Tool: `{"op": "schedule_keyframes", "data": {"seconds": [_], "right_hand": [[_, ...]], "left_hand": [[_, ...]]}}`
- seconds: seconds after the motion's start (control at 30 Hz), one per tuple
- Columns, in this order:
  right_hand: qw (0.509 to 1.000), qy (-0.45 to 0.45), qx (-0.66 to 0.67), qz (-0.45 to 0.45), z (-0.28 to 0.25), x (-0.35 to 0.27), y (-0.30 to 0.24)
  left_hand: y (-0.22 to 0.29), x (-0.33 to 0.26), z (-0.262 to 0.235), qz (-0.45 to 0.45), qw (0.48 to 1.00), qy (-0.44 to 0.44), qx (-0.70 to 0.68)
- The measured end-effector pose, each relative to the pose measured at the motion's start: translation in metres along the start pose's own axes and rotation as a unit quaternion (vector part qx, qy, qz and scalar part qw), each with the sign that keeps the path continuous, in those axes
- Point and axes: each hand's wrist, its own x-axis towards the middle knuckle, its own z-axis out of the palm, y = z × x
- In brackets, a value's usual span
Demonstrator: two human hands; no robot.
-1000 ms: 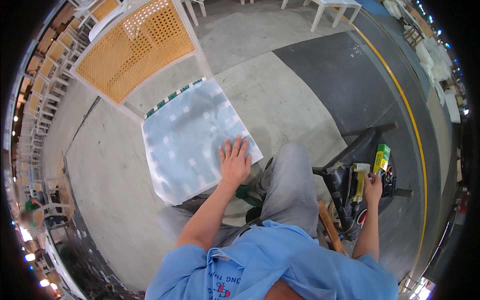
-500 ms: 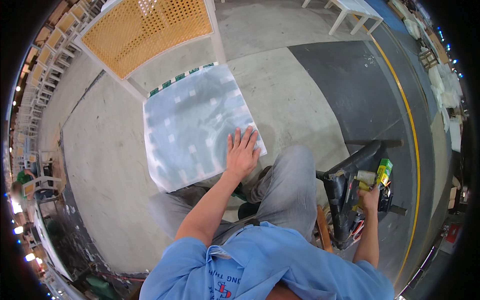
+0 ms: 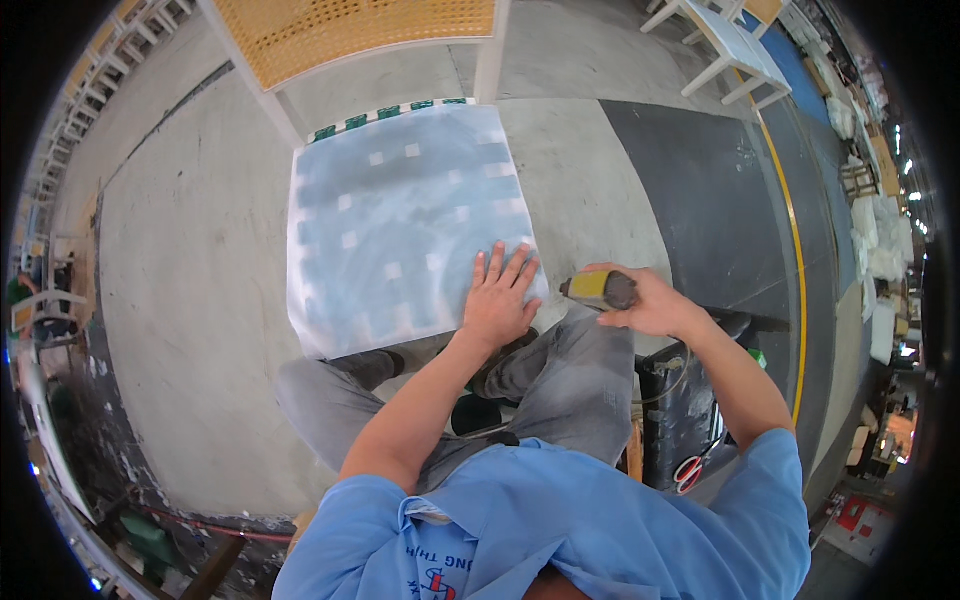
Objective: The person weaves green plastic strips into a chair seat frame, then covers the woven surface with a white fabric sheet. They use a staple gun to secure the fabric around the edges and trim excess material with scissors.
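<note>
The woven backrest (image 3: pixel 365 38) is cut off at top, the right hand (image 3: pixel 650 303) conceals part of the yellow tool (image 3: pixel 597 288), and a person (image 3: pixel 20 288) far left is indistinct.

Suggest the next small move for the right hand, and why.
Probably ease the yellow-and-gray handheld power tool left onto the near-right edge of the translucent white sheet: the right hand grips it, nose facing that edge with a gap between, while the left hand lies spread on the sheet near that corner, seemingly steadying it.
</note>
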Motion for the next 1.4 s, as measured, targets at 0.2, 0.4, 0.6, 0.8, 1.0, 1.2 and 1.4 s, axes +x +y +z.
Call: {"op": "schedule_keyframes", "data": {"seconds": [0.2,0.4,0.6,0.8,1.0,1.2,1.4], "right_hand": [[0.976,-0.061,-0.211,-0.006,0.014,0.037,-0.011],[0.984,-0.03,-0.172,-0.021,0.016,0.039,-0.017],[0.972,-0.051,-0.23,-0.028,0.017,0.046,-0.018],[0.967,-0.06,-0.248,-0.028,0.021,0.052,-0.014],[0.967,-0.056,-0.249,-0.023,0.02,0.055,-0.01],[0.962,-0.071,-0.259,-0.041,0.025,0.057,-0.01],[0.96,-0.075,-0.264,-0.06,0.024,0.06,-0.007]], "left_hand": [[-0.005,-0.003,-0.004,-0.001,1.0,-0.012,-0.023],[-0.011,-0.007,-0.001,0.007,1.0,0.005,-0.023],[-0.01,-0.005,0.003,0.001,1.0,-0.007,-0.005],[-0.006,-0.004,0.003,-0.017,1.0,-0.021,-0.004],[-0.004,-0.004,0.0,-0.022,0.999,-0.034,-0.013],[-0.003,-0.005,-0.004,-0.019,0.999,-0.04,-0.013],[-0.001,-0.004,-0.006,-0.018,0.999,-0.032,-0.021]]}}
